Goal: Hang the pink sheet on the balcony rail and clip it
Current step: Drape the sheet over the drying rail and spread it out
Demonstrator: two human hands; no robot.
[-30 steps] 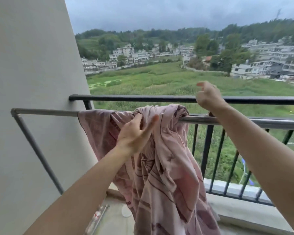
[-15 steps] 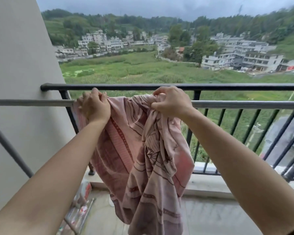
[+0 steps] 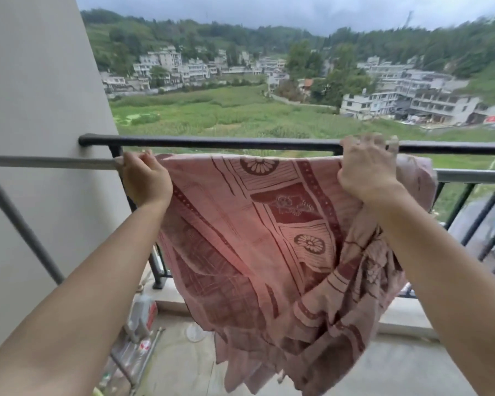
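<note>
1. Beyond the balcony lie green fields (image 3: 240, 112), pale multi-storey buildings (image 3: 406, 101) and wooded hills under a grey sky.
2. A plain light wall (image 3: 35, 95) closes off the left side of the balcony, and the black balcony rail (image 3: 212, 143) runs out from it across the view, with black vertical bars below.
3. Just nearer than the black rail, and a little lower, runs a grey metal bar (image 3: 49, 162), held up by a slanted grey strut (image 3: 20, 224) on the left.
4. The pink sheet (image 3: 269, 238), printed with dark red bands and flower medallions, is draped over the grey metal bar; its top edge is spread between the 2 hands and the cloth hangs down in front of the bars.
5. On the right the sheet is bunched into folds, with a lump of cloth lying over the bar past the right hand.
6. The left hand (image 3: 146, 181) is closed around the sheet's left top corner, right at the bar.
7. The right hand (image 3: 366, 170) is clenched on the top edge further right, knuckles up, its fingers reaching as high as the black rail and blurred.
8. The hands are well apart, each gripping cloth.
9. On the balcony floor (image 3: 183, 367) at lower left stand clear plastic bottles (image 3: 140, 312), near the foot of the railing.
</note>
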